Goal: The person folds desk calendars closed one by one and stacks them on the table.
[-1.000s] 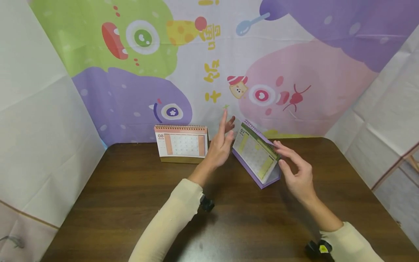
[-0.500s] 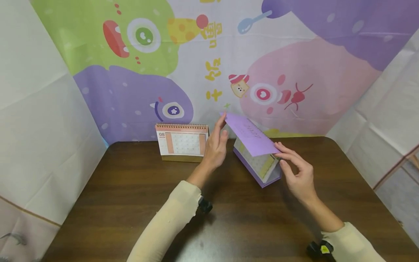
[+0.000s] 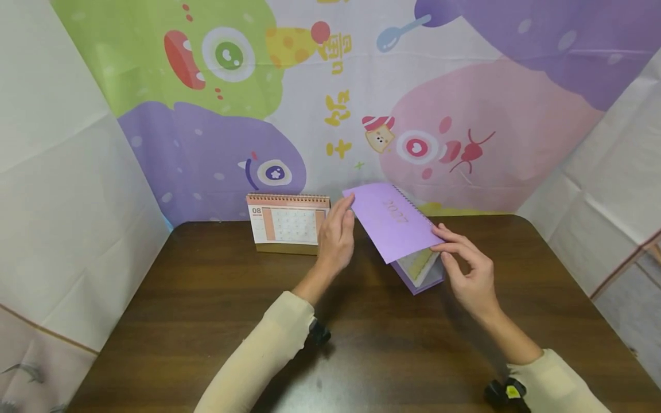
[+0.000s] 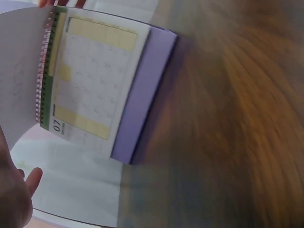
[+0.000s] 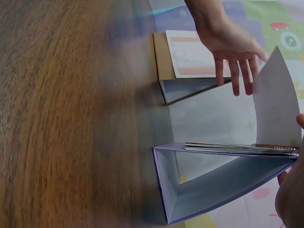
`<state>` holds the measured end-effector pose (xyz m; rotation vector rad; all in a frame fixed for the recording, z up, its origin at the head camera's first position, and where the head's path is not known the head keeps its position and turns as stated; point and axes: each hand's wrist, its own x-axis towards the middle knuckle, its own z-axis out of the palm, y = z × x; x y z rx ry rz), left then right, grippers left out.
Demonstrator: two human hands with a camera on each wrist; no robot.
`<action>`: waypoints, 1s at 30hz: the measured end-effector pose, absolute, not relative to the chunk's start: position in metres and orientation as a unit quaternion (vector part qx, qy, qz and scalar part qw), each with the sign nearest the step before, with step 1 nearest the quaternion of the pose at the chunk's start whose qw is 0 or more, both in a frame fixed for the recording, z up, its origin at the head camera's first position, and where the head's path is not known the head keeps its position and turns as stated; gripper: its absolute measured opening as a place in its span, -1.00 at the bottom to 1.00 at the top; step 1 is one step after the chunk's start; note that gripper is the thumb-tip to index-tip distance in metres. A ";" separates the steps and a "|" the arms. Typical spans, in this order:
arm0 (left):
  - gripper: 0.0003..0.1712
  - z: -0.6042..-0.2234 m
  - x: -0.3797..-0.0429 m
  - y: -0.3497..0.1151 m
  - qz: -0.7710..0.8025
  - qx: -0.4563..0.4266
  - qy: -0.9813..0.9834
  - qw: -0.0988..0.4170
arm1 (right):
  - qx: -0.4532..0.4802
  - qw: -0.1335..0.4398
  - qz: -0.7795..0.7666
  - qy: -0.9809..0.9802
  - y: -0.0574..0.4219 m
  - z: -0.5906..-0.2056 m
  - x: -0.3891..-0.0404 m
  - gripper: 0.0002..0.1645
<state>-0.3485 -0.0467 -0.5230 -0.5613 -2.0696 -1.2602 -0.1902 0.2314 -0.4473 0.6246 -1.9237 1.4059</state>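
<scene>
A purple desk calendar (image 3: 387, 221) stands on the table at the right, its cover marked 2027 raised and tilted over the front. Under the cover, in the left wrist view, lies a page marked 07 (image 4: 88, 78). My right hand (image 3: 470, 272) pinches the calendar's near upper corner, by the spiral binding. My left hand (image 3: 335, 235) is at the cover's far left edge, fingertips touching it; in the right wrist view its fingers (image 5: 237, 71) are straight and spread. Behind my left hand, a second desk calendar (image 3: 291, 223) with an orange page marked 08 stands upright.
The dark wooden table (image 3: 361, 350) extends in front of both calendars. Behind it hangs a cloth backdrop (image 3: 330, 74) with cartoon figures. White sheets (image 3: 57, 143) hang at both sides. Each wrist wears a small black device (image 3: 319, 332).
The purple cover has come from behind over the front of the calendar, hiding the 07 page from the head view. My left hand has moved slightly left and down; my right hand stays put.
</scene>
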 end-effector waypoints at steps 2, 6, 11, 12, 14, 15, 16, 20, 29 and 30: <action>-0.47 -0.525 -0.347 -0.048 -0.472 -0.214 -0.791 0.326 | 0.240 0.334 0.537 -0.737 0.231 -0.448 -0.191 -0.71; -0.48 -0.526 -0.341 -0.051 -0.464 -0.207 -0.801 0.316 | 0.235 0.336 0.535 -0.739 0.231 -0.448 -0.191 -0.71; -0.41 -0.523 -0.331 -0.053 -0.458 -0.183 -0.830 0.260 | 0.214 0.336 0.531 -0.748 0.228 -0.447 -0.190 -0.72; -0.39 -0.524 -0.330 -0.053 -0.458 -0.178 -0.836 0.244 | 0.210 0.337 0.530 -0.750 0.228 -0.447 -0.190 -0.73; -0.34 -0.525 -0.327 -0.053 -0.454 -0.167 -0.849 0.212 | 0.203 0.337 0.525 -0.755 0.227 -0.446 -0.189 -0.73; -0.33 -0.525 -0.326 -0.052 -0.450 -0.164 -0.855 0.201 | 0.202 0.339 0.521 -0.757 0.227 -0.446 -0.189 -0.73; -0.31 -0.525 -0.325 -0.052 -0.448 -0.161 -0.858 0.191 | 0.201 0.341 0.518 -0.758 0.227 -0.446 -0.190 -0.73; -0.22 -0.524 -0.320 -0.050 -0.432 -0.153 -0.876 0.147 | 0.199 0.343 0.514 -0.761 0.227 -0.445 -0.191 -0.72; 0.02 -0.517 -0.311 -0.046 -0.409 -0.159 -0.897 0.056 | 0.207 0.342 0.521 -0.754 0.226 -0.442 -0.188 -0.67; 0.02 -0.517 -0.311 -0.045 -0.409 -0.161 -0.897 0.051 | 0.205 0.342 0.521 -0.755 0.226 -0.442 -0.188 -0.67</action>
